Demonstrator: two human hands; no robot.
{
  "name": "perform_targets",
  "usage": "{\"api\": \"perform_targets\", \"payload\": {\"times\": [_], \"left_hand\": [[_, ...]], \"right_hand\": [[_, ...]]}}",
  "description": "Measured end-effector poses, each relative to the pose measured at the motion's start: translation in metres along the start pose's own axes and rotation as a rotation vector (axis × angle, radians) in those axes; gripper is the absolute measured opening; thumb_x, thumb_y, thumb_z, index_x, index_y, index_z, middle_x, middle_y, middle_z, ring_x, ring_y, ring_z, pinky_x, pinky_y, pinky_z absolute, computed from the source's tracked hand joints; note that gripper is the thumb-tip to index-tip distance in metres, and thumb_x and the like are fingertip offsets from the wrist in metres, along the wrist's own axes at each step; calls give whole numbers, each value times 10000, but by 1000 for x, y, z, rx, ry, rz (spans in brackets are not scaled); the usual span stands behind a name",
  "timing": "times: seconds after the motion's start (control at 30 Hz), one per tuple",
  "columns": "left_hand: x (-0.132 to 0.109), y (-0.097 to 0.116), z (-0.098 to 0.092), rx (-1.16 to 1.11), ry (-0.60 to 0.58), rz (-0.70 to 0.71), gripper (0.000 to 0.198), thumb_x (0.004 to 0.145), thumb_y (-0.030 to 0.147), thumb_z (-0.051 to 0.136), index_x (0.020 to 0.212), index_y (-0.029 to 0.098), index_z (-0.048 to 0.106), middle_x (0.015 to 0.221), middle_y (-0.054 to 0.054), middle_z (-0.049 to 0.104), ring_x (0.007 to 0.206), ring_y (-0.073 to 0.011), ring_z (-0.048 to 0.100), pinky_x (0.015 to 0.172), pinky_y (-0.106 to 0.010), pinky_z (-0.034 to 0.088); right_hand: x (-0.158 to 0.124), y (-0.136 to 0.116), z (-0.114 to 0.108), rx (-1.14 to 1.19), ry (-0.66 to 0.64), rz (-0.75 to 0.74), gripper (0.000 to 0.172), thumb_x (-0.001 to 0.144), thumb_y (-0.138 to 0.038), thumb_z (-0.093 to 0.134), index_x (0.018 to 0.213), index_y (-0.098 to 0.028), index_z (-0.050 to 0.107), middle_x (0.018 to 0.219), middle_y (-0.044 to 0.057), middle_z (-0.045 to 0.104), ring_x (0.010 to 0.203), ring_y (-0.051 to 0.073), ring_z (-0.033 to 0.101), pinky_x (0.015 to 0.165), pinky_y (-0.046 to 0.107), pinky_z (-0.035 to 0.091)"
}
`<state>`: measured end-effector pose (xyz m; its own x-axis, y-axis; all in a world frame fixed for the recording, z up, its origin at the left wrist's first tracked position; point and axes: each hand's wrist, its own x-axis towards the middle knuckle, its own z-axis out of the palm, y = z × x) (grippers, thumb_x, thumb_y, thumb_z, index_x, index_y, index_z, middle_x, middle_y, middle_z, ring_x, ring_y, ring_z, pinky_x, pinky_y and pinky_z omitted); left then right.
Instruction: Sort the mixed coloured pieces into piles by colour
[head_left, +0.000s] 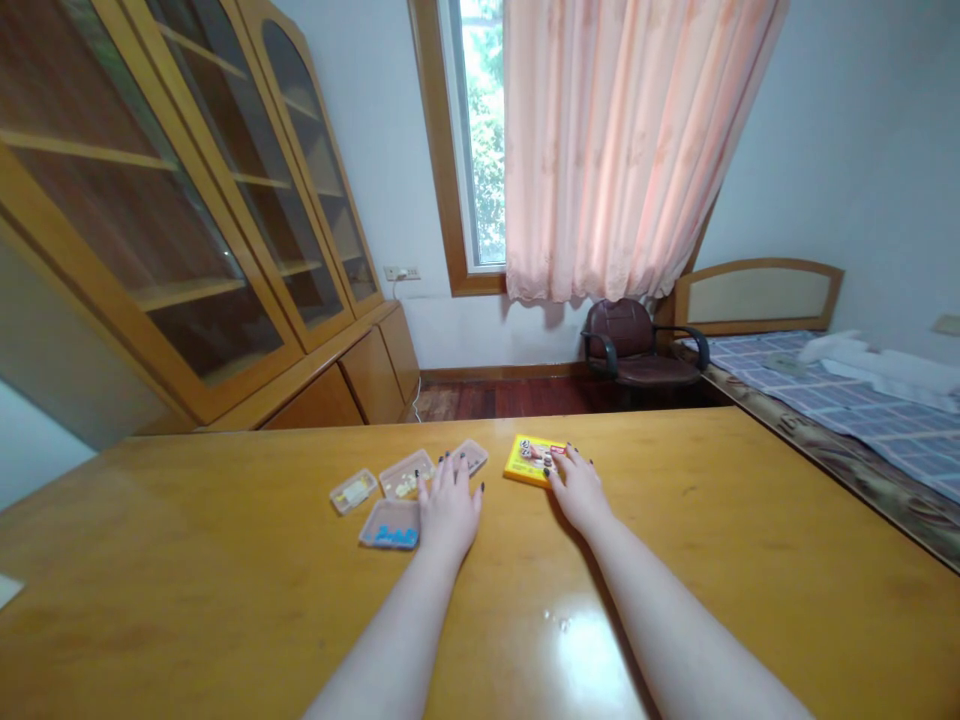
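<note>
My left hand (448, 505) lies flat on the wooden table (225, 560) with fingers spread, holding nothing. Its fingertips reach a small clear plastic box (472, 455). Left of it are other small clear boxes: one with pale contents (406, 474), one further left (352, 491), and one with blue pieces (390, 524) right beside my wrist. My right hand (577, 487) rests with fingers stretched out, its fingertips on the near edge of a flat yellow box (529, 459) with a printed picture.
A glass-fronted wooden cabinet (187, 230) stands to the left. Beyond the table are a window with a pink curtain (622, 150), a dark office chair (637, 350) and a bed (840, 400) along the right. A white scrap (9, 590) lies at the table's left edge.
</note>
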<state>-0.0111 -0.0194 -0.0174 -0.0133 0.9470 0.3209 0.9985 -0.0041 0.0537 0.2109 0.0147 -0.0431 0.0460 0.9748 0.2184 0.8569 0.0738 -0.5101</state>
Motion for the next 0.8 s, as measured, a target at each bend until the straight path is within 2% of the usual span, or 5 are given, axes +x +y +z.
{"api": "perform_targets", "payload": {"times": [0.13, 0.33, 0.47, 0.63, 0.8], "left_hand": [[6, -4, 6, 59, -105, -78, 593, 815, 452, 481, 1351, 208, 408, 1417, -199, 357, 1347, -355, 209, 1034, -634, 73], [-3, -1, -1, 29, -210, 17, 660, 784, 483, 513, 1375, 228, 367, 1428, -187, 346, 1364, -363, 151, 1034, -638, 31], [-8, 5, -4, 20, -126, -21, 566, 811, 446, 483, 1322, 203, 447, 1391, -174, 407, 1356, -351, 179, 1052, -615, 47], [-1, 3, 0, 45, -110, -90, 619, 811, 453, 475, 1361, 182, 390, 1439, -208, 312, 1366, -378, 115, 1024, -655, 1], [1, 2, -6, 14, -119, -79, 519, 835, 382, 442, 1306, 166, 454, 1328, -182, 476, 1357, -352, 162, 1021, -671, -8]], "right_hand": [[0, 2, 1, 30, -3, 25, 403, 862, -313, 431, 1238, -231, 550, 1401, 102, 405, 1273, 280, 378, 1056, 453, 256], [1, 3, -2, 125, -36, 64, 420, 859, -325, 430, 1242, -207, 553, 1444, 130, 320, 1260, 301, 401, 1039, 432, 302], [1, 4, -3, 121, -36, 76, 414, 859, -308, 427, 1245, -224, 551, 1433, 115, 341, 1263, 294, 399, 1035, 428, 311], [1, 2, -6, 101, -72, 73, 417, 851, -271, 421, 1246, -229, 551, 1440, 117, 336, 1259, 292, 410, 1036, 429, 311], [0, 0, -7, 138, -112, 3, 399, 844, -243, 427, 1213, -254, 579, 1442, 84, 348, 1279, 250, 393, 1050, 398, 297]]}}
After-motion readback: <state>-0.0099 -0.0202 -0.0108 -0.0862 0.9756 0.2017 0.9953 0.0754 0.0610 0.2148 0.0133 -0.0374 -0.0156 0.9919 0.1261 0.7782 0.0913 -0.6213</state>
